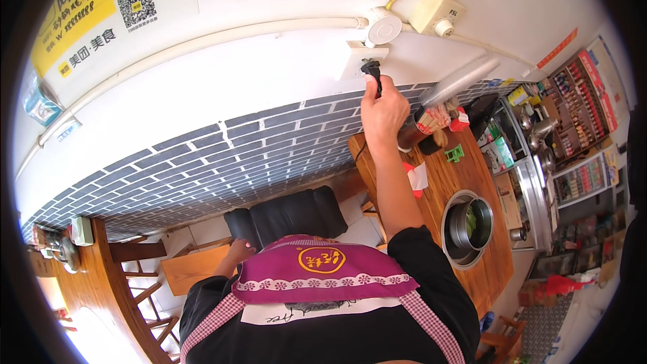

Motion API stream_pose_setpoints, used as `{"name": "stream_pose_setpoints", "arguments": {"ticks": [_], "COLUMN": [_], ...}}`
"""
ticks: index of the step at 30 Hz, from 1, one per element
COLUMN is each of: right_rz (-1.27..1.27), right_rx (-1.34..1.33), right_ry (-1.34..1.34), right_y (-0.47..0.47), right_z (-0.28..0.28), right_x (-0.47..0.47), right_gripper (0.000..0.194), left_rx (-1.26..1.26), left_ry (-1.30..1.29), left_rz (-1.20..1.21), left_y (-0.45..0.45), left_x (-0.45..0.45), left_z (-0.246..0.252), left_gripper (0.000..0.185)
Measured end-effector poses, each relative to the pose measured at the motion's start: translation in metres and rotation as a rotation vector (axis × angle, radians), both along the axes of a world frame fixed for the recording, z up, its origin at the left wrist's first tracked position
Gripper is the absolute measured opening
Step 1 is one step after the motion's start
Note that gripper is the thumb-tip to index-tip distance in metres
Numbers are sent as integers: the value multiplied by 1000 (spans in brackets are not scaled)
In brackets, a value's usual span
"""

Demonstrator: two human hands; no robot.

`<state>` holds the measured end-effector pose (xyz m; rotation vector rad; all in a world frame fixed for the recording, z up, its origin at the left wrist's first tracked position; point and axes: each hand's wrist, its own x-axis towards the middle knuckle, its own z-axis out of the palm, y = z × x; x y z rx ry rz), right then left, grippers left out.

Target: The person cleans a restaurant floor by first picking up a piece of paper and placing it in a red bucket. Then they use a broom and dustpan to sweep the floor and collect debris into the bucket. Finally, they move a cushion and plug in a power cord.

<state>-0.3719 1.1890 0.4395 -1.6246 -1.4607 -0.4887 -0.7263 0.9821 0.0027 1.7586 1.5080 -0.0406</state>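
Observation:
My right hand (385,111) reaches up to the wall and grips a black power plug (371,68), which is at a white wall socket (350,59); whether its pins are fully in cannot be told. A black cord hangs below toward the wooden table (434,182). My left hand (241,252) is low at my left side, beside the black padded seat (288,215), partly hidden by the magenta apron (323,268); nothing shows in it.
Metal pots (470,227) with green leaves inside sit in the table's round recess. Chopsticks in a holder (432,120), a red-and-white packet (417,178) and a green plastic piece (454,153) are near the wall end. Another wooden table (96,283) stands left; crowded shelves (581,106) line the right.

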Motion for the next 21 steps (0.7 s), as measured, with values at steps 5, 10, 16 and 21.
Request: {"name": "stream_pose_setpoints", "arguments": {"ticks": [5, 10, 16, 21], "right_rz": [-36, -34, 59, -4], "right_rx": [-51, 124, 107, 17], "right_ry": [-100, -125, -40, -137], "right_y": [-1, 9, 16, 12], "right_z": [11, -3, -9, 7], "right_x": [1, -2, 4, 2], "right_gripper": [22, 25, 24, 24], "left_rx": [-172, -281, -163, -189], "left_ry": [19, 78, 5, 15], "left_rz": [249, 212, 287, 323], "left_y": [-16, -23, -16, -14], "left_x": [-16, -40, -52, -46], "left_z": [-47, -78, -76, -74], "left_gripper": [36, 32, 29, 29]}}
